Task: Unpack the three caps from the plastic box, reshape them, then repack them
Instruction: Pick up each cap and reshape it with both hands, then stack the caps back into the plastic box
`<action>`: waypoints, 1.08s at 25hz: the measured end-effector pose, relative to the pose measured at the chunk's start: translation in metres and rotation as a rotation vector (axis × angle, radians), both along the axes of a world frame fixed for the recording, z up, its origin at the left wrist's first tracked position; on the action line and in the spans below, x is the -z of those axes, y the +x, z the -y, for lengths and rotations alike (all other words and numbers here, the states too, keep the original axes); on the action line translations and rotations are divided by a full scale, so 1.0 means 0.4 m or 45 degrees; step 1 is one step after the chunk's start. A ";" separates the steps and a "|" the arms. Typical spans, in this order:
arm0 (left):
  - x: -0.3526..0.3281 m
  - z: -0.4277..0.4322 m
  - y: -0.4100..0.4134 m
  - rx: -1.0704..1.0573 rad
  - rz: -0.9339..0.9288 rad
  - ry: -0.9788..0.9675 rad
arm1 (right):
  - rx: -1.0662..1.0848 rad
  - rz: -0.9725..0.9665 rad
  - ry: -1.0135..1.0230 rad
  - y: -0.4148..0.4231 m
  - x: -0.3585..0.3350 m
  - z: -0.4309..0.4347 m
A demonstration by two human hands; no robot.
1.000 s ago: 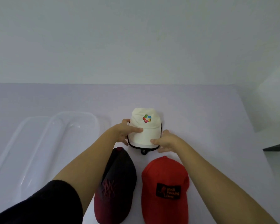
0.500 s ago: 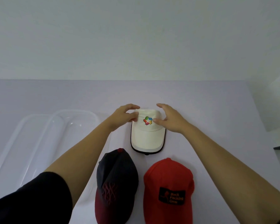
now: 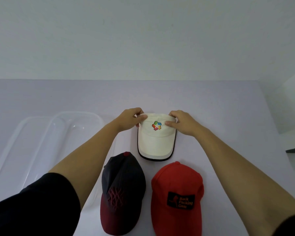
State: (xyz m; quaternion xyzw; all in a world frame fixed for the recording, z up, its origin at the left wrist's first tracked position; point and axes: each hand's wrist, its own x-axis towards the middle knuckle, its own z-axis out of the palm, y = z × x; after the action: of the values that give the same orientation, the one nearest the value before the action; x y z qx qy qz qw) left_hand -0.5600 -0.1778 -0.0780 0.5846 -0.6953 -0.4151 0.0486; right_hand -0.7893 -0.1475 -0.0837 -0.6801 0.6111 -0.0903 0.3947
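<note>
White cap (image 3: 156,142), on table: left hand (image 3: 129,119) and right hand (image 3: 182,122), at its brim a second ago, now pinch the crown's two sides. I judge reshaping under way and repacking not begun. Brim runs from the grip toward the person. Clear plastic box (image 3: 41,133) left of the grip, faint, cut off. Crown's rear hidden.

Table (image 3: 211,103): pale lilac, matte top. Left side held a clear plastic box (image 3: 78,114), with a second clear shallow piece (image 3: 24,133) against its left side; lid or tray, could not tell. Centre: white cap (image 3: 156,143), flattened, brim toward the near edge. Nearer still lay a dark cap (image 3: 123,183) with maroon brim and, just beside it on the right, a red cap (image 3: 175,179) — both with crown buttons pointing away.
</note>
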 end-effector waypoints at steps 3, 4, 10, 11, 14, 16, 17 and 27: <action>-0.011 -0.006 -0.004 -0.003 0.058 -0.073 | 0.008 -0.103 -0.050 0.001 -0.002 -0.008; -0.021 -0.008 -0.005 0.003 0.074 -0.085 | 0.016 -0.126 -0.086 0.003 -0.012 -0.013; -0.160 -0.112 0.045 -0.249 0.007 -0.169 | 0.186 0.072 -0.560 0.046 -0.126 -0.113; -0.176 -0.154 0.075 -0.312 0.018 -0.153 | 0.159 0.143 -0.475 0.067 -0.136 -0.148; -0.196 -0.286 0.167 -0.376 0.177 0.092 | -0.027 0.192 0.048 0.134 -0.154 -0.247; -0.181 -0.347 0.194 -0.338 0.211 0.369 | -0.115 0.178 0.301 0.189 -0.148 -0.281; -0.165 -0.366 0.194 -0.349 0.158 0.503 | -0.096 0.199 0.362 0.221 -0.140 -0.290; -0.052 -0.466 0.147 -0.739 -0.257 0.187 | 0.607 0.483 0.493 0.353 -0.053 -0.353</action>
State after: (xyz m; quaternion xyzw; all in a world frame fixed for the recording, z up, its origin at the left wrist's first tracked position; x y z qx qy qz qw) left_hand -0.5010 0.0088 -0.0573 0.7165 -0.4592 -0.4890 0.1913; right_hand -0.6482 -0.0063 -0.0627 -0.4022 0.6743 -0.1870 0.5905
